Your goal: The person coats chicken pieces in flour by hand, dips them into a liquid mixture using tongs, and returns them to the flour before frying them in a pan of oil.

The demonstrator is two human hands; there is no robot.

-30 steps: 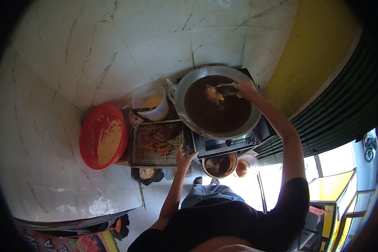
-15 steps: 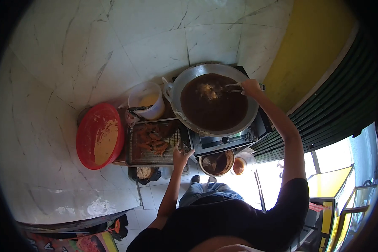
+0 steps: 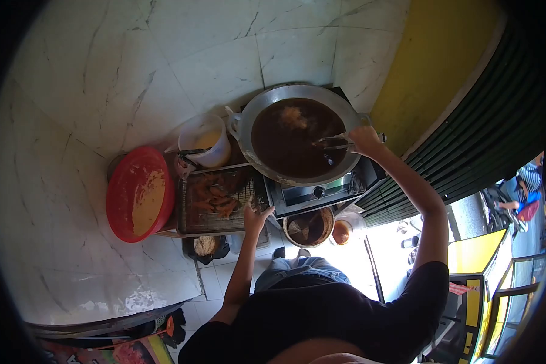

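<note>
A large metal wok (image 3: 249, 155) of dark oil stands on a black stove (image 3: 303, 203). My right hand (image 3: 365, 141) is closed round metal tongs (image 3: 337, 143), whose tips reach into the oil on the right. A pale, frothy piece of food (image 3: 293, 117) floats near the top of the oil, apart from the tongs. My left hand (image 3: 256, 216) rests at the right edge of a tray (image 3: 194, 232) with a wire rack, fingers apart. Fried pieces (image 3: 215, 199) lie on the rack.
Left of the tray is a red basin (image 3: 120, 203) with pale flour. Behind it stands a white bucket (image 3: 215, 155). Below the stove are a round pot (image 3: 309, 242) and a container with orange sauce (image 3: 341, 232). People show in the street at far right.
The tongs have moved down and away from the frothy piece, which sits farther up in the oil. The whole view has shifted slightly. My left hand stays at the tray's edge.
</note>
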